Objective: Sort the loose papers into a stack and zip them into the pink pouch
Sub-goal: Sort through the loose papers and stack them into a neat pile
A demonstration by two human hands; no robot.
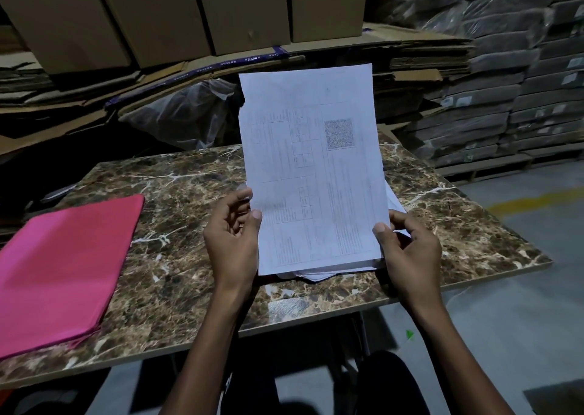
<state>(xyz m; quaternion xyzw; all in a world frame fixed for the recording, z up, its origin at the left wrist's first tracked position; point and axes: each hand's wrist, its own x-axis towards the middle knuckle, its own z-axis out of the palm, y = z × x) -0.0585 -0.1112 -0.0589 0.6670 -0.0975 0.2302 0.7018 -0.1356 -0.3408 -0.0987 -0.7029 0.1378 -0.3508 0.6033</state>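
Note:
A stack of white printed papers stands upright above the brown marble table, its lower edge close to the tabletop. My left hand pinches the stack's lower left edge, thumb on the front sheet. On the lower right edge my right hand grips the stack the same way. A few sheets stick out unevenly at the bottom and behind the right side. The pink pouch lies flat at the table's left end, apart from both hands.
Cardboard boxes and flattened cardboard are piled behind the table, with a clear plastic bag beneath them. Wrapped dark bundles are stacked at the right. Grey floor with a yellow line runs past the table's right edge.

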